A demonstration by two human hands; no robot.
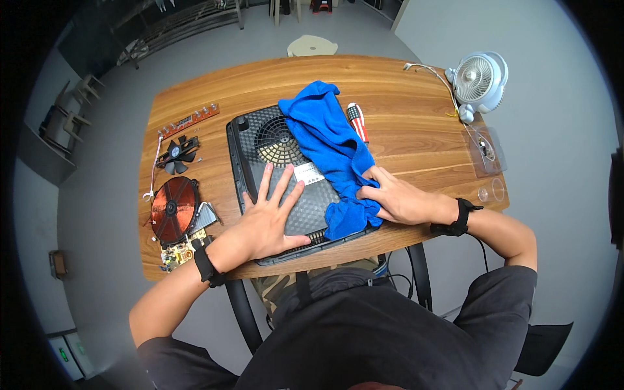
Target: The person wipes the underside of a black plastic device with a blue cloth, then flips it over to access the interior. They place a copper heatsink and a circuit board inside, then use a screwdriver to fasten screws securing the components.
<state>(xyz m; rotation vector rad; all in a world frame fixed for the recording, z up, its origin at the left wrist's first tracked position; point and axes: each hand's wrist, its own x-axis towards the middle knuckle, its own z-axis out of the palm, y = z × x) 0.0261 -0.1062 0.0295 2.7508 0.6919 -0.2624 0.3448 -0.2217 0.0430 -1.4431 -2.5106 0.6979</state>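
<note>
Table (416, 162), big & brown, is holding all the stuff. Black plastic shell (317, 198) is lying flat on it, at the person's edge & a bit L of mid. Blue cloth (331, 140) is lying over the shell's R side, w/ some of it hanging past onto the wood. L hand (266, 221) is pressing on the shell, fingers spread wide, grasping nothing. R hand (400, 198) is clenching a bunched bit of cloth by the shell's near R corner. Prob. the step is wiping the shell, w/ L hand stopping it from sliding. Next move is prob. calling for a firm grip on the cloth, a flat push & a steady L hand; loose cloth could be getting in the way. White fan (478, 81) is standing at the table's far R corner. Copper coil (174, 209) is sitting on the table's L side, well apart from the cloth. Round vent (272, 140) is showing on the shell's far half. Small black fan (177, 155) is lying just past the coil. Striped handle (357, 122) is lying just R of the cloth. White label (309, 173) is showing btwn L fingertips & cloth.
</note>
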